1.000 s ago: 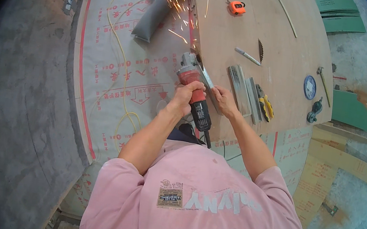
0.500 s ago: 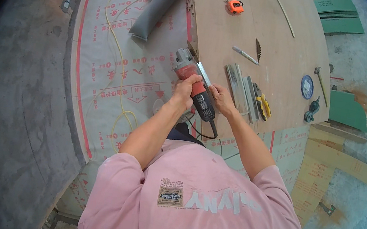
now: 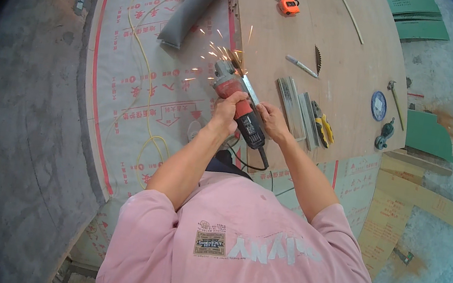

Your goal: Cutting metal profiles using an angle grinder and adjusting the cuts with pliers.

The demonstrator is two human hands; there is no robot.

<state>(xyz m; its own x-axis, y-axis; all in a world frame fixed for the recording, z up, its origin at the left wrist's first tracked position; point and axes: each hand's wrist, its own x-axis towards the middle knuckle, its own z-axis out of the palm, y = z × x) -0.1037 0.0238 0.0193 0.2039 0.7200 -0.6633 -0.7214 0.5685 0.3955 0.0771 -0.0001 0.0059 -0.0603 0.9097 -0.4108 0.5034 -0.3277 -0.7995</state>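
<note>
One red and black grinder (image 3: 248, 123), grey head (image 3: 224, 71), slim silver strip (image 3: 250, 89)

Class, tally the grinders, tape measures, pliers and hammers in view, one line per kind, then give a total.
Grinders: 1, in the left hand
Tape measures: 1, orange
Pliers: 1 pair, yellow-handled
Hammers: 1
Total: 4

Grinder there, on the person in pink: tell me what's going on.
The person's left hand grips the grinder round its red part, and the right hand holds a metal strip by the board's left edge. Sparks fly around the grinder's head, near the strip's far end. On the board, pliers lie to the right of the right hand, and an orange tape measure farther off.
</note>
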